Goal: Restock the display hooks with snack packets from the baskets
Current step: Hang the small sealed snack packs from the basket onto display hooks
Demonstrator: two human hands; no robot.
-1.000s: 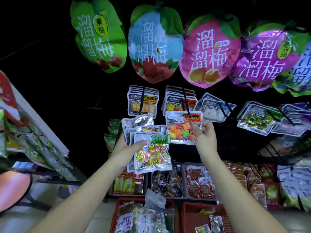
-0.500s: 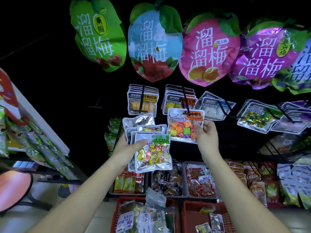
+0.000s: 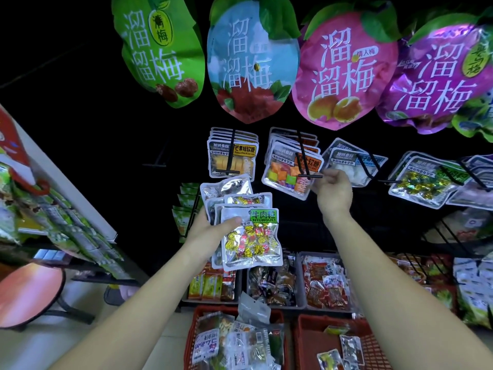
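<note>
A shop, likely its snack aisle, though the light is dim: snack packets (image 3: 230, 158) crowd rows of display hooks (image 3: 302, 153), big plum bags (image 3: 160, 49) hang overhead, and stocked baskets (image 3: 301, 332) sit below.

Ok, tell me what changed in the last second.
The orange-label packet went up and onto the hook, now hanging tilted at the front of its stack. The right hand rose with it; whether it still pinches it is unclear. The left hand holds its fan of packets as before.
</note>
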